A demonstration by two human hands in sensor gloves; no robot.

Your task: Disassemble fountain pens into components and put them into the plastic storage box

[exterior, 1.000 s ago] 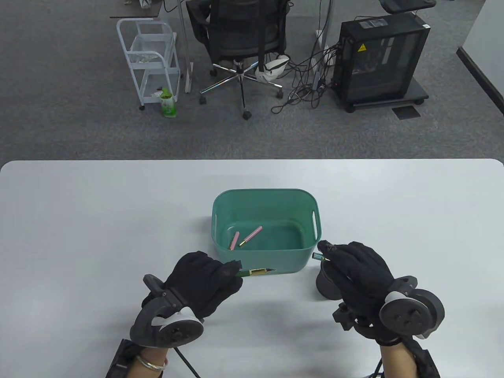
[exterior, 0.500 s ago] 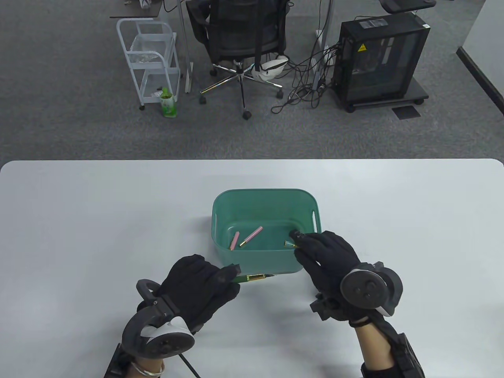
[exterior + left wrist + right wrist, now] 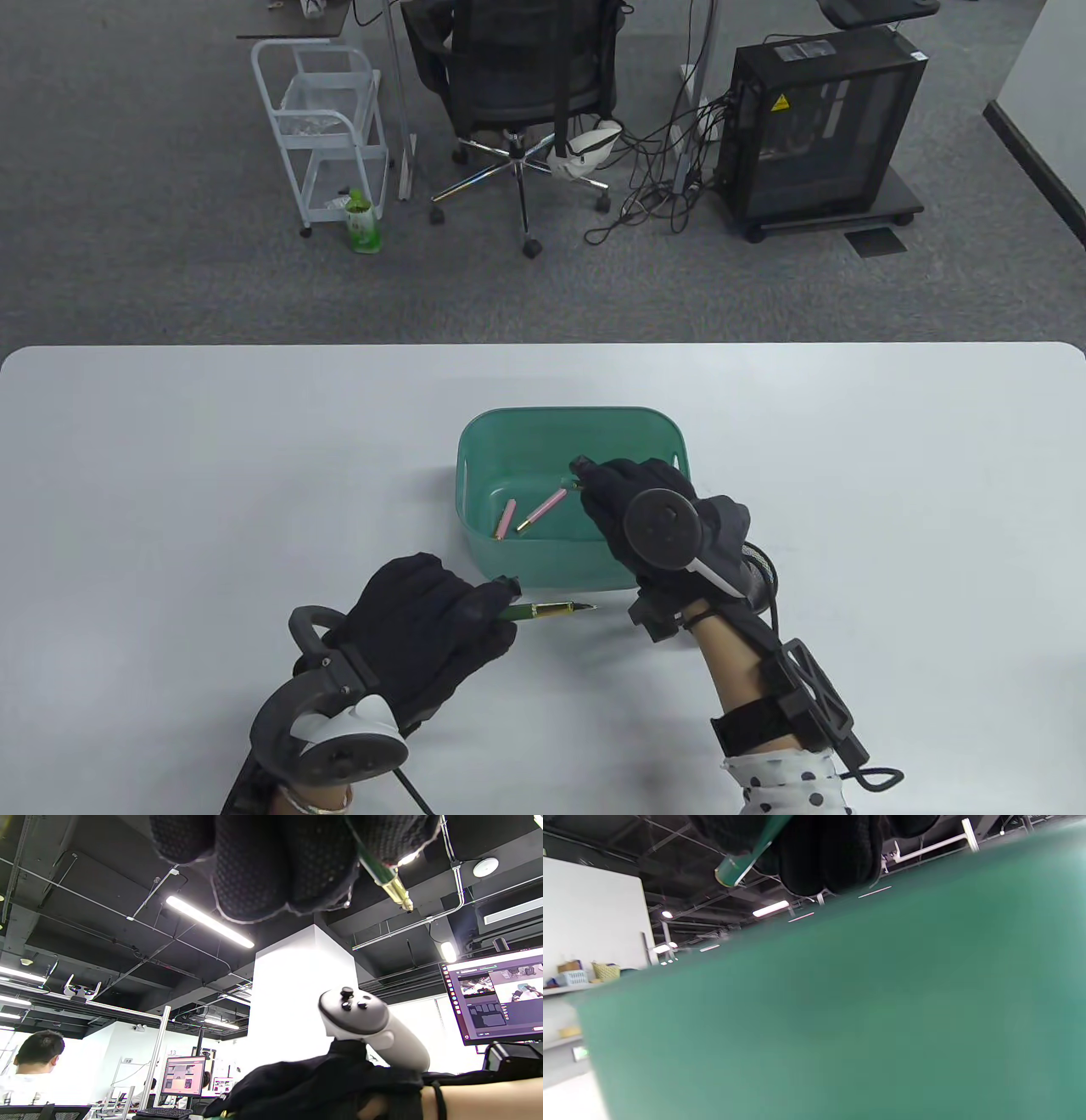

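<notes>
Green plastic box (image 3: 484, 441) holds two slim pink pen pieces (image 3: 541, 510).

Green storage box (image 3: 484, 441) at table centre, holds two pink pen parts (image 3: 506, 518) (image 3: 543, 509). Green pen body w/ gold nib section (image 3: 551, 608) lies horizontal just beside box's near wall. Green cap (image 3: 742, 859) above box.

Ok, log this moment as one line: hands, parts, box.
left hand: holds green pen body, nib out | right hand: holds green cap over green box | box: two pink parts
</notes>
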